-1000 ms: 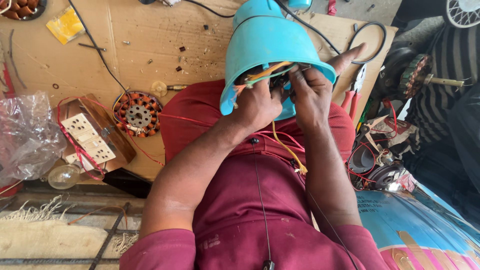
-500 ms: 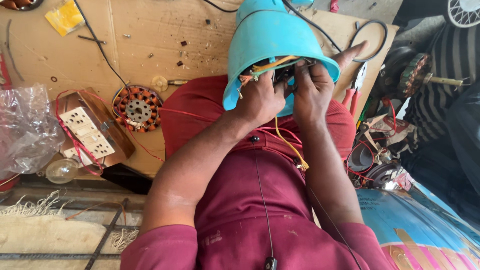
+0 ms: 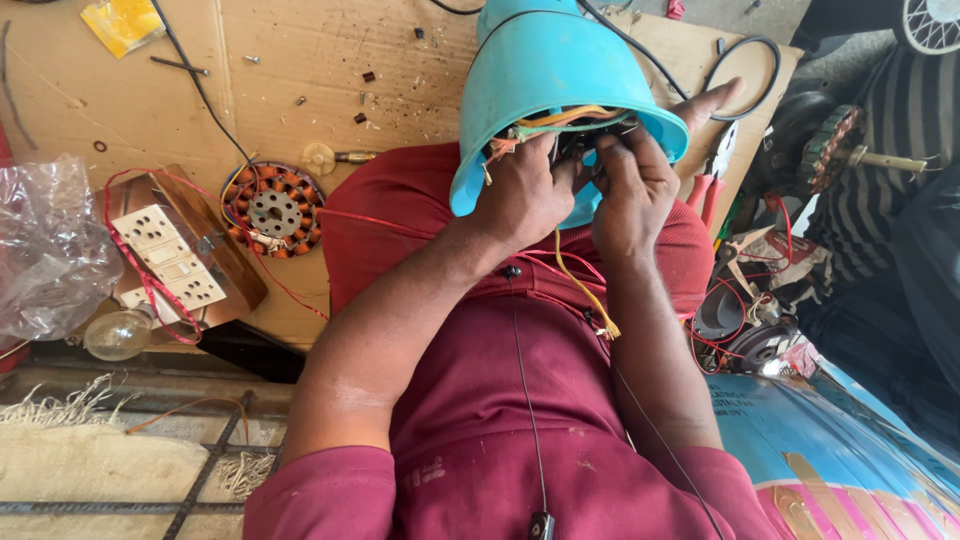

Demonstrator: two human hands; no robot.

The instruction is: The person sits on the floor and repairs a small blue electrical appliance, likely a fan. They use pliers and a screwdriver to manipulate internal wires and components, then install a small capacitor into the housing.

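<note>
Change: both hands shifted slightly right with the housing, grip unchanged | Left hand [image 3: 525,195]: fingers curled, pinching wires [image 3: 560,118] at the opening | Right hand [image 3: 632,190]: fingertips pressed together on the same wires | Turquoise housing [image 3: 555,70]: on lap, against cardboard sheet [image 3: 300,60] near edge | Stator [image 3: 275,210]: cardboard's near edge, left | Switch board [image 3: 165,255]: near-left corner.

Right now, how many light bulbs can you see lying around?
1: a clear glass bulb at the lower left, beside the switch board and below the plastic bag. Others may be hidden in clutter.
</note>
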